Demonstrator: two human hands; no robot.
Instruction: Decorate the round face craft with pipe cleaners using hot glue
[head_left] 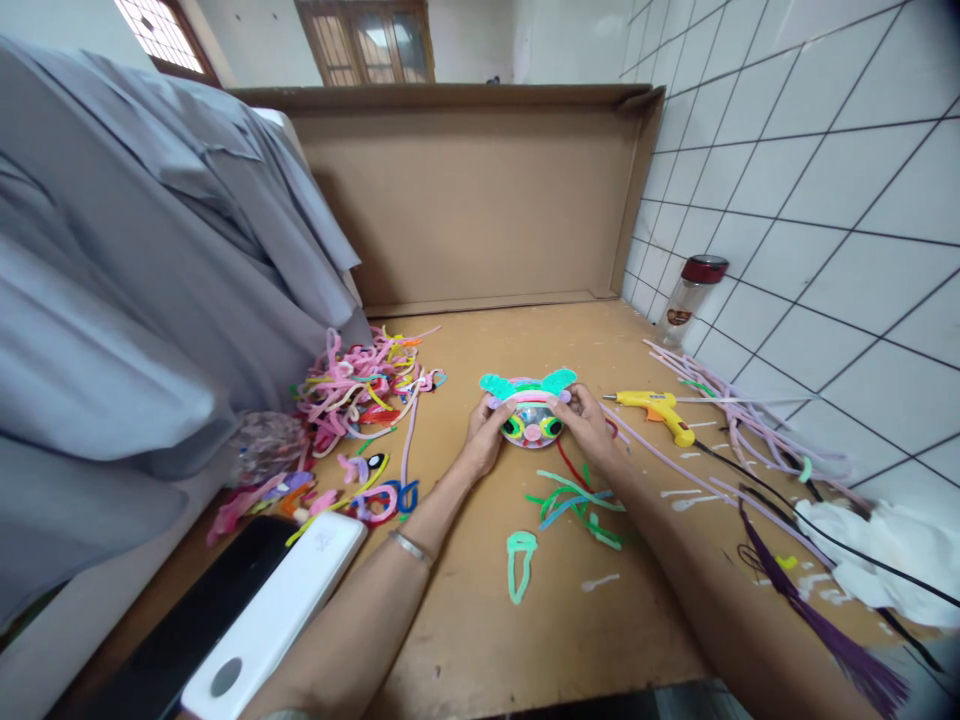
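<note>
Between my two hands is a colourful pipe-cleaner animal face [532, 432] with teal ears, a pink-and-green band, yellow-and-green ringed eyes and a pink nose. My left hand [487, 432] pinches its left edge, the thumb lying on the front. On the opposite edge, my right hand [586, 420] grips it with thumb and fingers. Below the face lie loose green and blue pipe cleaners [577, 505] and a red one [574, 466] beside my right wrist. Closer to me rests a bent mint-green pipe-cleaner loop [521, 568].
A yellow glue gun [656, 408] lies right, its cord trailing forward. Lilac pipe cleaners [750, 410], a purple tassel [814, 620], white tissue [885, 560] and a red-capped bottle [691, 293] are also there. Leftward are a pipe-cleaner heap [345, 390], a white power bank [281, 610] and a black phone-like slab [202, 610].
</note>
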